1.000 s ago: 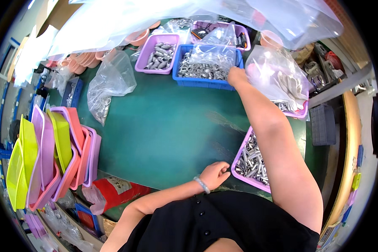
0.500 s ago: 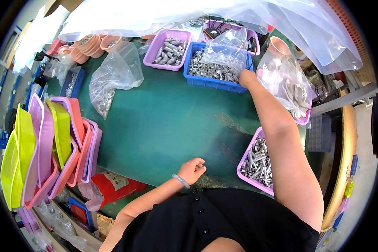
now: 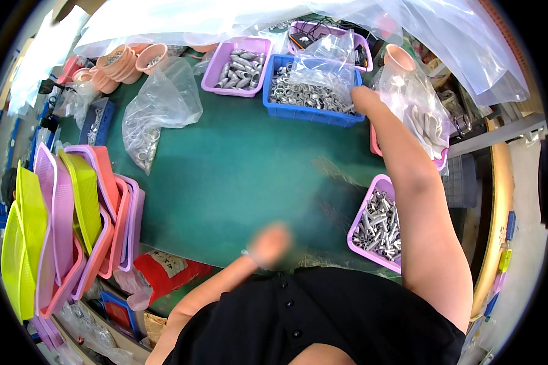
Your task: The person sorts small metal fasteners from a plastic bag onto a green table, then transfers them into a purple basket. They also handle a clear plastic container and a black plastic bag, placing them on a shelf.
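My right hand (image 3: 364, 101) reaches far out to the right end of a blue plastic basket (image 3: 313, 113), at or just beside its rim. Its fingers are hidden from view. Small silver metal rings and fittings fill this basket, partly covered by a clear plastic bag (image 3: 327, 67). My left hand (image 3: 270, 244), smeared by motion, is over the near edge of the green table (image 3: 225, 182), with a pale bracelet at its wrist. Beside my right forearm, a purple basket (image 3: 354, 238) holds short silver metal tubes (image 3: 380, 222), partly hidden by the arm.
Another purple basket (image 3: 212, 82) with grey threaded metal parts stands at the back. Stacked baskets (image 3: 61, 201) in green, purple and pink lean at left. A clear bag of parts (image 3: 145, 149), orange cups (image 3: 151, 59) and a bag with gloves (image 3: 429, 134) lie around the table.
The whole view has shifted slightly. My left hand, sharp before with its fingers loosely curled, is now blurred. My right hand stays at the blue basket's right end.
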The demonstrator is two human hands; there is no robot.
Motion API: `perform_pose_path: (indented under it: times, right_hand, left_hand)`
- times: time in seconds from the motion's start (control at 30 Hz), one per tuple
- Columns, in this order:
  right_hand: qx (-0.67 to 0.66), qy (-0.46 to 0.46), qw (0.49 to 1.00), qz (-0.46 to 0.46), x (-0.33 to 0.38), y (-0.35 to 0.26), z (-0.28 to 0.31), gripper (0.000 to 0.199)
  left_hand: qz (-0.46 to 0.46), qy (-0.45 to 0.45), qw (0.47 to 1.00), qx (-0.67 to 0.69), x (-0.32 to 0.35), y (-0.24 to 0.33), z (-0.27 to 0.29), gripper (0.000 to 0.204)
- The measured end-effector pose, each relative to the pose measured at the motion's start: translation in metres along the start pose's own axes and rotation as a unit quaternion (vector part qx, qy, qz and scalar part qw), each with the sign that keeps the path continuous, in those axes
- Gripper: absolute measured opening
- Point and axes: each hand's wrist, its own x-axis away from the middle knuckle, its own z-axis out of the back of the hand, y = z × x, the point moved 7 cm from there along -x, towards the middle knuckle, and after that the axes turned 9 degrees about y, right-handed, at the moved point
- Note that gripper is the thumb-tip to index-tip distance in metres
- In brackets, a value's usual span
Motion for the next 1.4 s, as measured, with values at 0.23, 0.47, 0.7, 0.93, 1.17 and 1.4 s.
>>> perform_pose_path:
  times: [0.23,0.47,0.7,0.93,1.17,1.4]
  right_hand:
    - [-0.302,0.151,0.937,0.094,0.092,-0.073,0.126,0.013]
    - [-0.487,0.204,0.836,0.151,0.222,-0.151,0.214,0.016]
    - [-0.600,0.237,0.758,0.094,0.281,-0.153,0.238,0.021]
    - [-0.595,0.266,0.753,0.095,0.311,-0.156,0.244,0.022]
    - [-0.586,0.288,0.751,0.099,0.322,-0.160,0.244,0.019]
    - [-0.555,0.287,0.775,0.090,0.333,-0.166,0.246,0.018]
  left_hand:
    - [0.282,0.157,0.946,-0.038,-0.061,0.072,0.046,0.048]
    - [-0.119,0.216,0.969,0.031,-0.128,0.195,0.066,0.030]
    - [-0.108,0.121,0.962,0.218,-0.100,0.222,0.039,0.014]
    - [-0.171,0.116,0.962,0.179,-0.083,0.249,0.033,0.016]
    - [-0.154,0.088,0.963,0.200,-0.075,0.249,0.024,0.017]
    - [-0.128,0.080,0.970,0.190,-0.068,0.245,0.020,0.017]
